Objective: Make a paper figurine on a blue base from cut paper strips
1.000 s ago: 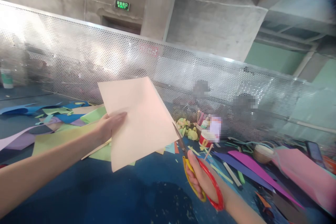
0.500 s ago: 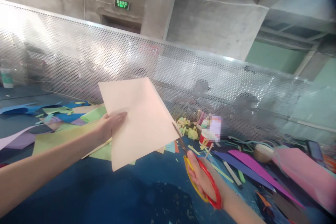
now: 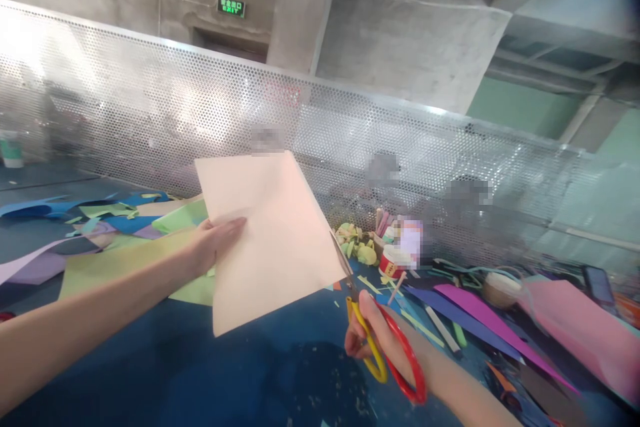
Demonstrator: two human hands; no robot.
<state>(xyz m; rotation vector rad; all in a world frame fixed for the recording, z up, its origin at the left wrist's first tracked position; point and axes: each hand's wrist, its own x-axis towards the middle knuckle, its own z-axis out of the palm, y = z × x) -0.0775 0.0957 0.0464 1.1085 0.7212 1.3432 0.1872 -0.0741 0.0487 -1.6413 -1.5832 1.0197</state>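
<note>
A pale peach sheet of paper point(image 3: 275, 240) is held up over the blue table, tilted, with a fold or second layer along its right edge. My left hand point(image 3: 223, 240) pinches its left side, thumb on the near face and the other fingers hidden behind. In my right hand point(image 3: 373, 327) are scissors point(image 3: 406, 353) with one red and one yellow handle loop. Their blades meet the sheet's right edge near its lower right corner; part of the blades is hidden by the paper.
Coloured paper scraps point(image 3: 125, 253) lie at the left. A red-and-white tub point(image 3: 391, 261) stands behind the scissors, beside yellow-green crumpled pieces point(image 3: 363, 247). Purple and magenta strips point(image 3: 493, 313), pink paper point(image 3: 575, 327) and a phone point(image 3: 599, 285) lie at the right. A perforated metal screen point(image 3: 200, 113) spans the back.
The scissors' handles have spread apart, and my right hand has shifted slightly left and down. The peach sheet has moved a little right and down with my left hand.
</note>
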